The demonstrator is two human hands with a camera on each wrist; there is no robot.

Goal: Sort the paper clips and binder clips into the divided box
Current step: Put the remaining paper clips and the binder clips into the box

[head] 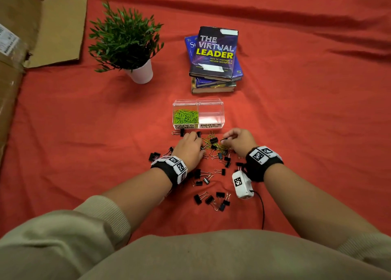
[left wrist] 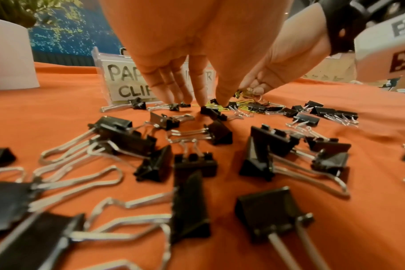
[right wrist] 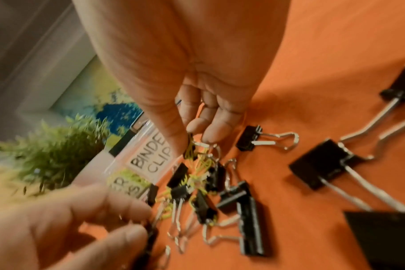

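Left hand (head: 190, 147) presses straight fingertips (left wrist: 199, 98) down among black binder clips (head: 208, 199) scattered near the divided box (head: 198, 114). Right hand (head: 240, 141) pinches tangled yellow paper clips (right wrist: 192, 148) above the pile; green paper clips (head: 185, 116) fill the left compartment.

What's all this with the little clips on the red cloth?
A person is sorting clips into a clear divided box. Its "PAPER CLIPS" side already holds green paper clips; the "BINDER CLIPS" side looks empty. Black binder clips lie scattered on the cloth. The right hand pinches something out of a tangled pile of both kinds, while the left hand rests its fingertips on the cloth beside it.
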